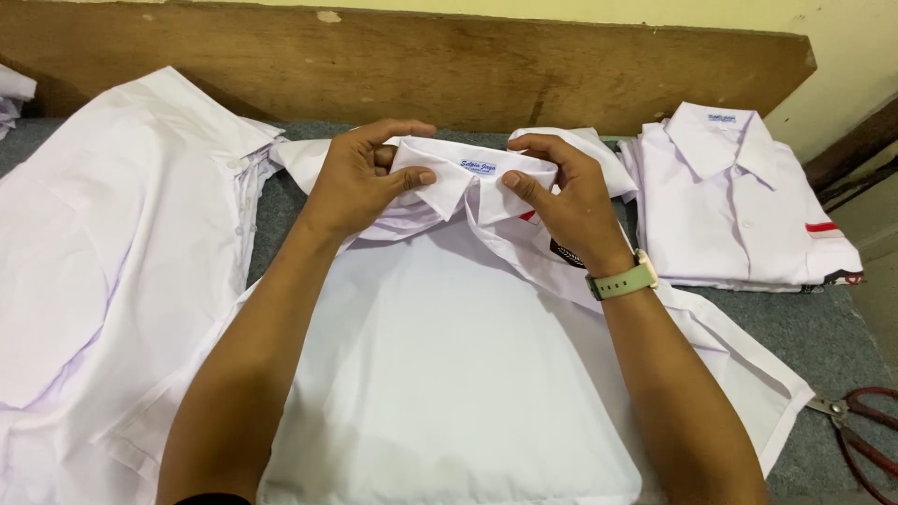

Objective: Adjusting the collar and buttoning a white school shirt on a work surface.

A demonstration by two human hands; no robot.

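A white shirt (pixel 440 374) lies spread on the grey table (pixel 814 337) in front of me, collar at the far end. My left hand (pixel 360 178) pinches the left side of the collar (pixel 477 173), thumb on top of the collar point. On the right side of the collar, my right hand (pixel 566 192) grips it with the thumb pressed near the front opening. A pale green watch (pixel 622 281) sits on my right wrist. A small blue label shows inside the collar between my hands.
A folded white shirt (pixel 739 201) with a red stripe on its sleeve lies at the right. Another white shirt (pixel 112 243) is spread at the left. Red-handled scissors (pixel 856 425) lie at the right edge. A wooden board (pixel 421 56) backs the table.
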